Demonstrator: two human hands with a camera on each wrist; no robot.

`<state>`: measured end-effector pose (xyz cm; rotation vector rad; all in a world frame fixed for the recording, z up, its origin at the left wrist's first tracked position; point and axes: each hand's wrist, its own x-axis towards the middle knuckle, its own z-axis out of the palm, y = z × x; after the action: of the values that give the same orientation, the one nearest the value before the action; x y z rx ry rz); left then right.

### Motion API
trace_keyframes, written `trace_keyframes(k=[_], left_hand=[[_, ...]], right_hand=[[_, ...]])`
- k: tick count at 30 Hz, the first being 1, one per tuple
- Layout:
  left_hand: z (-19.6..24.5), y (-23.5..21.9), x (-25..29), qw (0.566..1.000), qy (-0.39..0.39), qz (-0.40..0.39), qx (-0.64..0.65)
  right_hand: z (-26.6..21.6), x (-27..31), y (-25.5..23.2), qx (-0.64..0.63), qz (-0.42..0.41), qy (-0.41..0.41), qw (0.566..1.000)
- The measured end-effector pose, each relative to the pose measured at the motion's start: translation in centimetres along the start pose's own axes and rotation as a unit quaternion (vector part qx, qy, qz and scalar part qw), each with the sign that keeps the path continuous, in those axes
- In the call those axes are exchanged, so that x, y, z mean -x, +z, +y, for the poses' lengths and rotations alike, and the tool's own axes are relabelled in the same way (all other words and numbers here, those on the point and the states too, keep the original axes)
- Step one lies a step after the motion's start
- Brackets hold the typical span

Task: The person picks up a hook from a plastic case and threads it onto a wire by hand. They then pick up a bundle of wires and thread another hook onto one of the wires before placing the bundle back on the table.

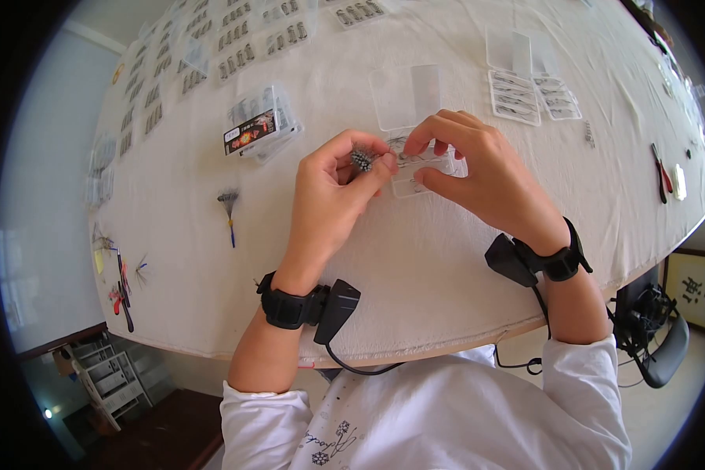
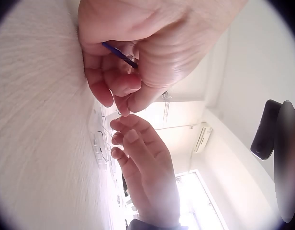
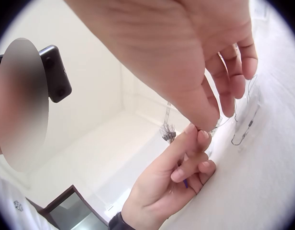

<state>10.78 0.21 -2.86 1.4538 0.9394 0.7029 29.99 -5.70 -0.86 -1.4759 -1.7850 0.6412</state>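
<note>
My left hand (image 1: 333, 176) grips a bundle of thin wires with grey tips (image 1: 361, 160); a blue stem (image 2: 119, 54) of it shows in the left wrist view. Its thumb and index fingertip pinch together at a tiny item, mostly hidden. Facing it, my right hand (image 1: 478, 160) has bent fingers, thumb and index apart in the head view. Below both hands lies an open clear plastic box (image 1: 415, 186), its lid (image 1: 406, 98) folded back. Thin dark wire pieces (image 3: 245, 132) lie in the box, beneath my right fingers.
A second wire bundle (image 1: 229, 210) lies left of my left hand. Stacked clear boxes with a black label (image 1: 251, 133) stand behind it. Another open box with wire pieces (image 1: 515, 98) is at back right. Pliers (image 1: 662, 174) lie at the right edge, with filled boxes in rows at the back.
</note>
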Motion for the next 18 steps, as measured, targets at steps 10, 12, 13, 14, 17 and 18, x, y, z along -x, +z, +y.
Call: trace_keyframes(k=[10, 12, 13, 14, 17, 18], left_hand=[[0.33, -0.15, -0.01, 1.000, -0.028, -0.006, -0.002], [0.38, -0.13, 0.00, 1.000, -0.027, -0.003, -0.003], [0.38, -0.15, 0.01, 1.000, -0.027, -0.003, -0.002], [0.38, -0.16, 0.02, 1.000, -0.026, -0.003, -0.001], [0.37, -0.14, 0.00, 1.000, -0.028, -0.006, -0.002], [0.37, -0.12, -0.01, 1.000, -0.028, -0.007, -0.002]], right_hand=[[0.63, -0.39, 0.59, 0.005, 0.004, -0.009, 1.000], [0.29, -0.39, 0.45, 0.000, 0.007, -0.003, 1.000], [0.13, -0.39, 0.38, 0.000, 0.008, 0.000, 1.000], [0.07, -0.39, 0.35, -0.001, 0.009, 0.003, 1.000], [0.16, -0.40, 0.42, 0.000, 0.018, -0.009, 1.000], [0.26, -0.37, 0.48, 0.008, 0.021, -0.013, 1.000]])
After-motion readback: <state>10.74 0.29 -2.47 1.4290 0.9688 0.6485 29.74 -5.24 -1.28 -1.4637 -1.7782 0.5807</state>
